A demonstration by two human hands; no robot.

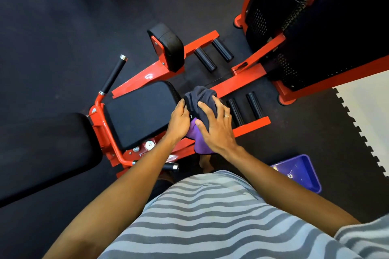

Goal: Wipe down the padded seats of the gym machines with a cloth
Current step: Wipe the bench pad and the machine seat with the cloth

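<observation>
**Dark cloth bunched at the seat's end**

Dark grey on top and purple underneath, the cloth (200, 99) sat bunched at the 3 o'clock end of the black padded seat (141, 111). Whether it touched the pad or hung just off its edge could not be told.

The left hand (179, 120) gripped the cloth's 9 o'clock side, its fingers curled into the fabric and mostly hidden. The right hand (216, 128) lay over the bundle from 5 o'clock. Its fingers (220, 104) were spread across the dark part and its thumb pressed the purple part.

The seat belonged to a red frame (242, 82) on a dark floor (63, 27). A smaller pad (170, 46) stood at 12 o'clock from the seat, with black rollers (205, 59) just beside it at 1 o'clock. A purple tub (303, 166) sat on the floor at 4 o'clock, near the right forearm.
</observation>
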